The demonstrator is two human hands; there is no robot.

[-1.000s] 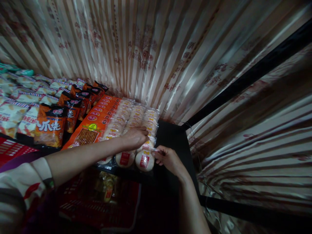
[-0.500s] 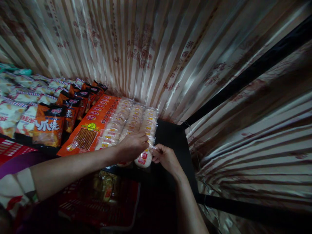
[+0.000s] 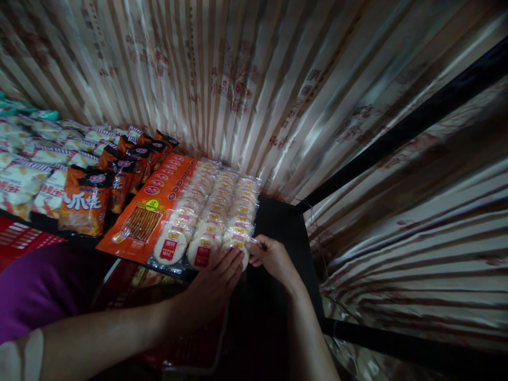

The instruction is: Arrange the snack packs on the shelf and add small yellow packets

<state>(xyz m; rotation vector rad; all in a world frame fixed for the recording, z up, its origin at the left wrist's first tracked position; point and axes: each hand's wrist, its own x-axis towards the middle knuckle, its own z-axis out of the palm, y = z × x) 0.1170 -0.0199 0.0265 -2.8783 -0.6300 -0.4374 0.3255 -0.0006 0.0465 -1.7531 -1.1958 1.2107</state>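
Note:
Clear packs of round white cakes [image 3: 210, 211] lie in overlapping rows on a dark shelf [image 3: 278, 222]. My left hand [image 3: 214, 283] lies flat with fingers stretched against the front of the frontmost right-hand pack [image 3: 236, 244]. My right hand [image 3: 270, 256] is closed in a pinch on the right edge of that same pack's wrapper.
Left of the cakes lie orange flat packs [image 3: 143, 219], then orange-and-black snack bags [image 3: 85, 203] and white bags [image 3: 24, 180]. A striped shiny curtain [image 3: 238, 79] hangs behind and to the right. A black frame bar [image 3: 397, 127] runs diagonally. A red basket [image 3: 182, 338] sits below the shelf.
My left hand came off the top of the cake packs, dropped to the shelf's front edge and opened flat against the front pack. My right hand has stayed pinched at the pack's right edge.

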